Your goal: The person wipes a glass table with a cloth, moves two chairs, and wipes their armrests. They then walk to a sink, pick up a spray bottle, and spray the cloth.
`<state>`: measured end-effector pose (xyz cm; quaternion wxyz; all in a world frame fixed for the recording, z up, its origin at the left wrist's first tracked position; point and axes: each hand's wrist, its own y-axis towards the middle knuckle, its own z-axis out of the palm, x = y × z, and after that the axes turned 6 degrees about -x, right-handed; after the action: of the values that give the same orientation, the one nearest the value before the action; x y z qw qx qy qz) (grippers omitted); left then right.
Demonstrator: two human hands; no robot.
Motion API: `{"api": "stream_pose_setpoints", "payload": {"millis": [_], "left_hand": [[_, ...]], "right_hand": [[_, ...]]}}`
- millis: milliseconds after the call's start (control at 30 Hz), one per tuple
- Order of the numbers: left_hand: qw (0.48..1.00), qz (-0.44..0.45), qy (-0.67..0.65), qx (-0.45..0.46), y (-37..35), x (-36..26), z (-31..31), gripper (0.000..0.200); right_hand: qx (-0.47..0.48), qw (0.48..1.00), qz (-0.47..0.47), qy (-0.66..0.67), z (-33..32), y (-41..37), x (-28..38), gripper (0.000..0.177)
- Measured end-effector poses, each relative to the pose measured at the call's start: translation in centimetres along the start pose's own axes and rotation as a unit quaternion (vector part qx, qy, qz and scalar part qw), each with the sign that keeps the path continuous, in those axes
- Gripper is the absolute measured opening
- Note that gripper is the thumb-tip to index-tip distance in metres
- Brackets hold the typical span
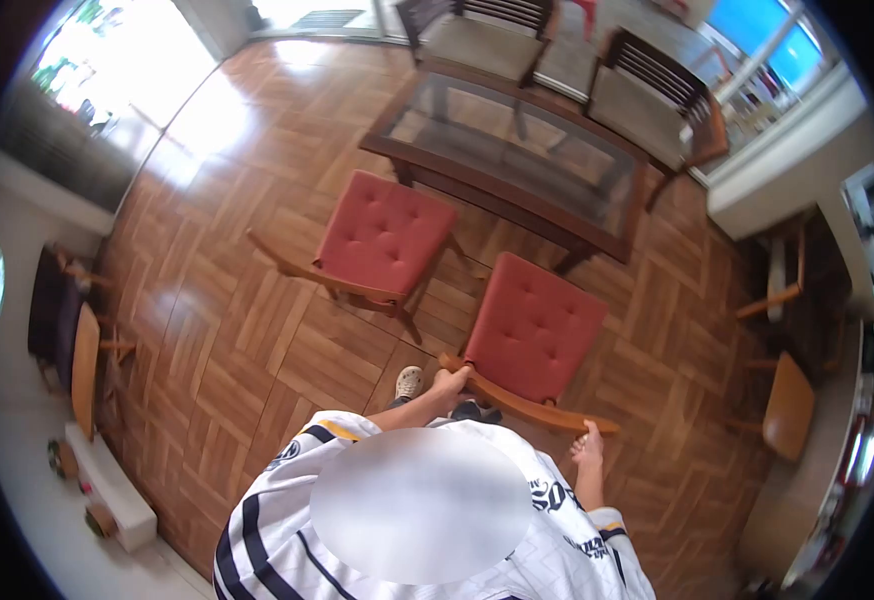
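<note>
Red-cushioned chair [535, 330] stands on the parquet floor [237, 330] directly in front of the person, its wooden back rail [527, 408] nearest them. The left hand [449, 380] is curled around the rail's left end. The right hand [589, 445] touches the rail's right end; how far it closes I cannot tell. A second red chair [385, 235] stands just to the left, apart. Beyond both, a glass-topped table [517, 150] bars the way, with a pale-cushioned chair [482, 40] and another pale chair [647, 100] behind it. That makes two red chairs, two pale chairs and one table.

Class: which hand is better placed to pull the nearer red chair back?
Probably left: the left hand grips the wooden back rail, while the right hand only touches its far end, fingers loose.
</note>
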<state>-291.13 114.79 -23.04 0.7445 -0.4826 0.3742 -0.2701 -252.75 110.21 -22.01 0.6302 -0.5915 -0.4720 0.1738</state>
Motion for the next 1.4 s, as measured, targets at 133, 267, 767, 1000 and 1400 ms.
{"api": "stream_pose_setpoints", "payload": {"millis": [133,267,767,1000,1400], "left_hand": [[0.997,0.061,0.051,-0.019,-2.1,-3.1,3.7,0.042],[0.992,0.081,0.088,-0.044,-1.0,-5.2,2.9,0.062],[0.929,0.278,-0.094,-0.224,1.5,-22.2,-16.6,0.058],[0.937,0.256,-0.065,-0.229,3.0,-22.3,-16.5,0.056],[0.941,0.267,-0.081,-0.191,-1.2,-22.8,-14.9,0.048]], "right_hand": [[-0.006,1.0,-0.018,-0.014,1.4,0.5,3.0,0.047],[-0.018,0.999,-0.015,-0.047,1.6,1.9,4.9,0.045],[-0.055,0.997,-0.047,-0.037,8.2,-2.0,0.3,0.038],[-0.059,0.995,-0.001,-0.077,8.6,-2.8,0.8,0.044],[0.003,0.996,-0.058,-0.073,8.0,0.1,-0.8,0.06]]}}
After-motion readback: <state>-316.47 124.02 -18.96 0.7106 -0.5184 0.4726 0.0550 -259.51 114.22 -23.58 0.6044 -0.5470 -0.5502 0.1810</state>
